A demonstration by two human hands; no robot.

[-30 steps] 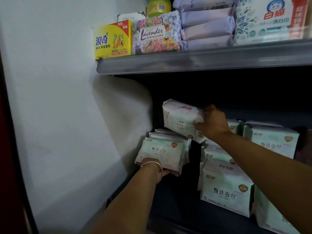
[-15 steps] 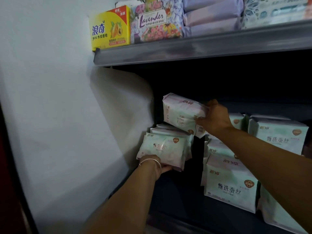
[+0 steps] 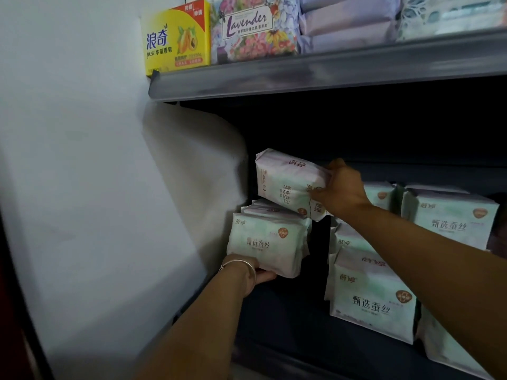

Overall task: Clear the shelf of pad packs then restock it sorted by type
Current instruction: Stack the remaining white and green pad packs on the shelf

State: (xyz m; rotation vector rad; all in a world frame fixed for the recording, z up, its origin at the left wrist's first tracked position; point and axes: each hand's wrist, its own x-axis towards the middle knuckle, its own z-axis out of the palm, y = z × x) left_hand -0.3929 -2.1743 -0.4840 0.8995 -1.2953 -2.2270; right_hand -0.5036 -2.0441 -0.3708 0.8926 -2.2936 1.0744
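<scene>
On the dark lower shelf (image 3: 288, 333) my left hand (image 3: 256, 274), bracelet on the wrist, grips the bottom of a small stack of pale green pad packs (image 3: 267, 242) at the left end. My right hand (image 3: 340, 189) grips a pinkish-white pad pack (image 3: 288, 182), tilted and lying on its side, resting on top of that stack. To the right stand more green packs: a front one (image 3: 373, 294), others behind it, and one further right (image 3: 450, 218). My right forearm hides part of them.
A white wall (image 3: 96, 187) closes off the left side. The grey upper shelf (image 3: 315, 75) carries a yellow soap box (image 3: 175, 37), a floral Lavender pack (image 3: 255, 28) and stacked lilac packs (image 3: 348, 20). A dark gap lies between the two pack groups.
The view has dropped slightly, so the upper shelf sits higher in frame. Both hands keep their holds; the pinkish pack has settled a little lower onto the left stack.
</scene>
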